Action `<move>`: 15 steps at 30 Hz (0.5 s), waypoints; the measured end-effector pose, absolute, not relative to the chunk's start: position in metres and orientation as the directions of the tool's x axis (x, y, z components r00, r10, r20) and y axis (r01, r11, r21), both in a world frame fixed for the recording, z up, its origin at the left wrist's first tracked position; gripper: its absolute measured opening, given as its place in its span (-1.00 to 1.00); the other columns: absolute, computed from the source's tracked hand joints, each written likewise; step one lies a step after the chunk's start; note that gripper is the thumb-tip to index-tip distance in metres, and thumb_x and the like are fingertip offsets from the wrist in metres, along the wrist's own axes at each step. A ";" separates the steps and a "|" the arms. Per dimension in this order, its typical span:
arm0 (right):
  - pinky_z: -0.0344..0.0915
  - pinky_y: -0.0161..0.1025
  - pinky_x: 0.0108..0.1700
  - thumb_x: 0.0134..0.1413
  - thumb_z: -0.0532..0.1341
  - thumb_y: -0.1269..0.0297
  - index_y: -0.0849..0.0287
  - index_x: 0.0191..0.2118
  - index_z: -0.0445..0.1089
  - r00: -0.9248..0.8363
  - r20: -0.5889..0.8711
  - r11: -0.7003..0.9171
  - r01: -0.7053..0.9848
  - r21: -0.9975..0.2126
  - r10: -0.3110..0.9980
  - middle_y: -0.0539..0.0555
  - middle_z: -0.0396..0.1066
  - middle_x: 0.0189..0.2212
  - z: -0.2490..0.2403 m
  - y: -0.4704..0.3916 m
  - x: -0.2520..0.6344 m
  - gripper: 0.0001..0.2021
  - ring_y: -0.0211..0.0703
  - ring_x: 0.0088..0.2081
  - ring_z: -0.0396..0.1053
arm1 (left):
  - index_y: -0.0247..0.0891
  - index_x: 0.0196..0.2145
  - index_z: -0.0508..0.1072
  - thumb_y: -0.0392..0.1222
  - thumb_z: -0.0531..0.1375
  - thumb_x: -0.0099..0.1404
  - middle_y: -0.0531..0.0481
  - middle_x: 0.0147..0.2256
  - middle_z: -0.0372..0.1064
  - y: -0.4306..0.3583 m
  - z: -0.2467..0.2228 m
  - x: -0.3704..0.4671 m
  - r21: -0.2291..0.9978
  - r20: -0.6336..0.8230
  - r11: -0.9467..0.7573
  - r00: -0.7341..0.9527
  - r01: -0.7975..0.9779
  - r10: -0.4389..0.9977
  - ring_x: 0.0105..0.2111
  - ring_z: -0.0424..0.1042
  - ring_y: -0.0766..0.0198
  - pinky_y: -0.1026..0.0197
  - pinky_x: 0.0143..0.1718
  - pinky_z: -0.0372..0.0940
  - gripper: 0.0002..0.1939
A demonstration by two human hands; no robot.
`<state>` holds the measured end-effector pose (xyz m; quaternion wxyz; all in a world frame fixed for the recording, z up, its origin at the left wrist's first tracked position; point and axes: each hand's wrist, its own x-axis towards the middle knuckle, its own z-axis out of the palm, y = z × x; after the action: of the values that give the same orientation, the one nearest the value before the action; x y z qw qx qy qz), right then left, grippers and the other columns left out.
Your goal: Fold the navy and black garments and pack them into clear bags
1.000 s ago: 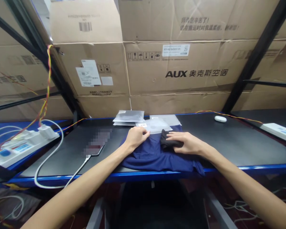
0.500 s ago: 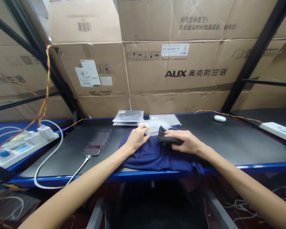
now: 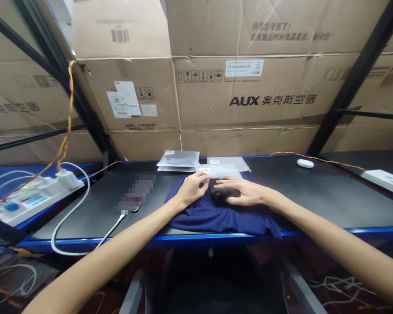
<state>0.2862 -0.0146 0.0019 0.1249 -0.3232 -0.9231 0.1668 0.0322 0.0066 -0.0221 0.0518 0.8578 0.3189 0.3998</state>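
A bunched black cloth (image 3: 221, 194) lies over a dark blue cloth (image 3: 199, 218) near the table's front edge. My right hand (image 3: 245, 191) is wrapped over the black cloth's right side. At its left, my left hand (image 3: 194, 187) has bent fingers touching the edge of a frosted plastic packet (image 3: 227, 170); whether they pinch it is hidden. Another frosted packet (image 3: 244, 163) lies partly beneath that one. Further left sits a small stack of labelled packets (image 3: 179, 160).
On the left are a pixelated phone (image 3: 136, 196) with a white cable and a power strip (image 3: 36, 198). A white oval case (image 3: 305, 164) and another power strip (image 3: 386, 179) are on the right. Cardboard (image 3: 249, 117) stands behind the table.
My right hand has moved left with the black cloth, which now lies lower and more bunched beside my left hand. The view has shifted slightly.
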 end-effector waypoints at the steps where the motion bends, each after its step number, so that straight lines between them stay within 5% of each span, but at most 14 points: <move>1: 0.02 0.13 0.35 0.13 0.24 0.19 0.03 0.31 0.22 -0.746 0.132 0.726 0.567 -0.389 0.653 0.11 0.14 0.34 0.001 -0.015 0.286 -0.39 0.14 0.39 -0.09 | -0.19 -0.13 0.52 -0.35 0.13 0.30 -0.01 -0.16 0.50 0.006 -0.021 0.033 0.371 0.650 -0.785 0.464 0.496 0.601 -0.17 0.51 0.24 0.23 -0.12 0.42 -0.76; 9: 0.29 0.00 0.17 0.20 0.15 0.24 0.12 0.12 0.43 -0.624 0.232 0.659 0.645 -0.386 0.746 0.15 0.45 0.09 0.006 -0.011 0.265 -0.62 0.07 0.09 0.40 | -0.25 -0.30 0.47 -0.41 0.17 0.20 0.03 -0.35 0.45 0.004 -0.018 0.034 0.412 0.630 -0.766 0.453 0.493 0.631 -0.36 0.43 0.29 0.26 -0.29 0.37 -0.86; 15: 0.34 -0.03 0.04 0.20 0.12 0.26 0.28 -0.04 0.48 -0.415 0.162 0.441 0.877 -0.193 0.895 0.32 0.50 -0.03 0.008 -0.002 0.241 -0.68 0.17 -0.01 0.45 | -0.25 -0.28 0.48 -0.40 0.16 0.22 -0.01 -0.32 0.44 0.003 -0.017 0.034 0.434 0.619 -0.775 0.473 0.460 0.627 -0.32 0.44 0.26 0.25 -0.27 0.38 -0.85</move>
<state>0.2414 -0.0023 0.0081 0.1208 -0.5272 -0.8402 0.0390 0.0341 0.0032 -0.0169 0.1039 0.8518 0.3192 0.4023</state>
